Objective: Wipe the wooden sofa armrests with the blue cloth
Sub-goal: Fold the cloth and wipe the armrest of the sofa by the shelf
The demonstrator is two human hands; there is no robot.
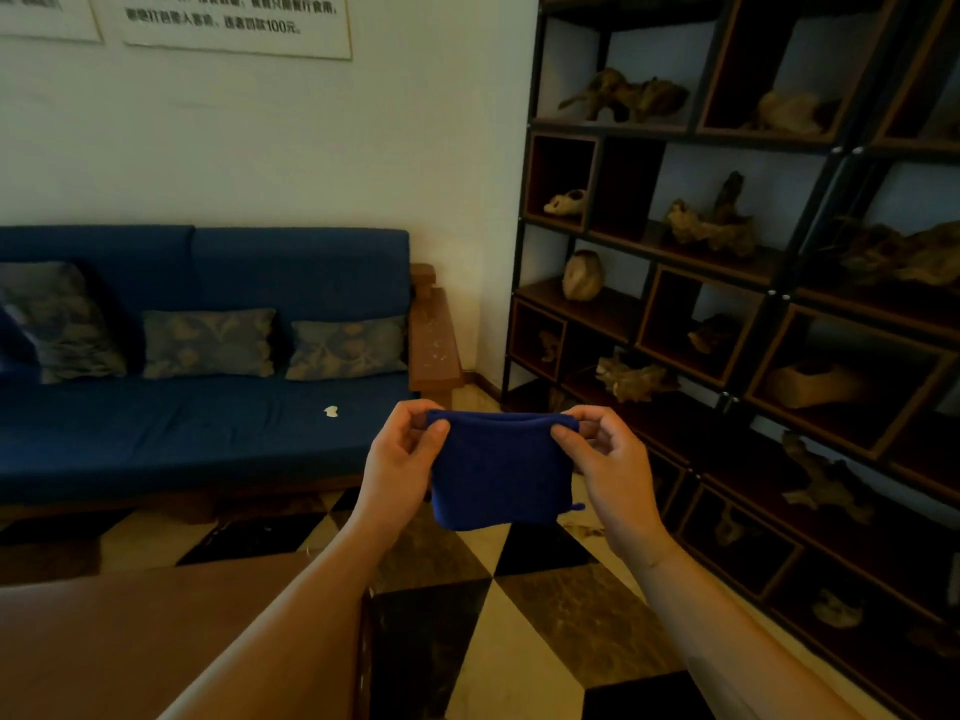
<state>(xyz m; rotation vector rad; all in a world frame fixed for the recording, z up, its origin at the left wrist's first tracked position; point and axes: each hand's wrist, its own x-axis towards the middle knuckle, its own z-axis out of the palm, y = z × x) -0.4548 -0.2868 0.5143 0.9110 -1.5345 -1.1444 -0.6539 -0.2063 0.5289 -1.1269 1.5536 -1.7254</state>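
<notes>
A folded blue cloth (501,472) hangs in the air in front of me, above the tiled floor. My left hand (402,454) pinches its top left corner and my right hand (605,459) pinches its top right corner. Behind the cloth stands a blue sofa (208,428) with a wooden right armrest (434,335), dusty with pale specks. The armrest lies beyond both hands, apart from the cloth. The sofa's left armrest is out of view.
Three patterned cushions (208,343) lean on the sofa back, and a small white scrap (331,411) lies on the seat. A dark shelf unit (753,304) with driftwood pieces fills the right side. A wooden table (130,641) is at the lower left.
</notes>
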